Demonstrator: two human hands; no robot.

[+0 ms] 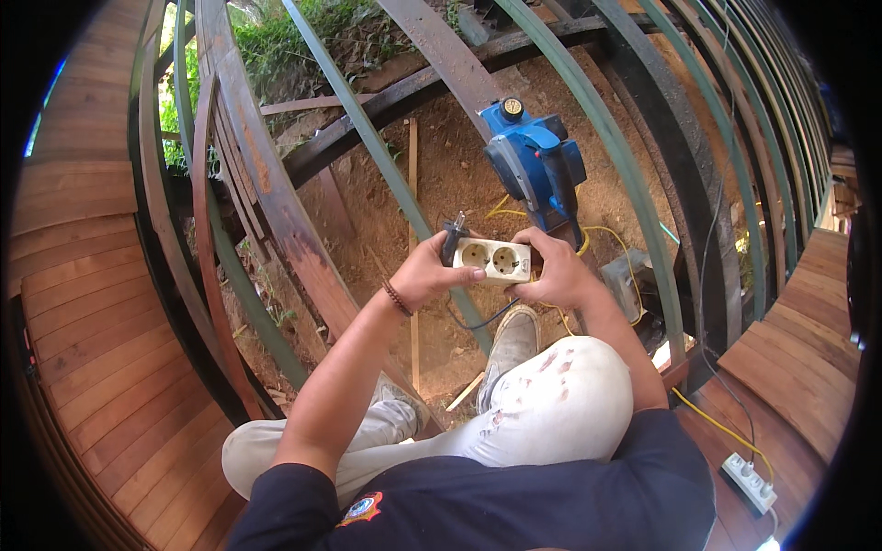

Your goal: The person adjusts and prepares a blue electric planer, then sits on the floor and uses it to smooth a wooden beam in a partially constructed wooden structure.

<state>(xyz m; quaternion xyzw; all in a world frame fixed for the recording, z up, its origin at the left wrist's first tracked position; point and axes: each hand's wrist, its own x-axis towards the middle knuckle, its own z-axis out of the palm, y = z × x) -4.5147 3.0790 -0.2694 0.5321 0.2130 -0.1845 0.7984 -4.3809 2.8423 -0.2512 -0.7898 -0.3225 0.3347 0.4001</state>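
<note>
A cream extension socket with two round outlets is held level between my hands, its outlets facing up. My left hand grips its left end, thumb on the front edge. At that hand's fingertips a black plug stands with its metal pins pointing up. My right hand is closed around the socket's right end. A black cord loops below the socket. Just beyond my hands a blue electric planer rests on a wooden beam, its dark handle toward the right.
Green joists and dark beams span open gaps above bare soil. Plank decking lies left, more boards right. A yellow cable runs to a white power strip at lower right.
</note>
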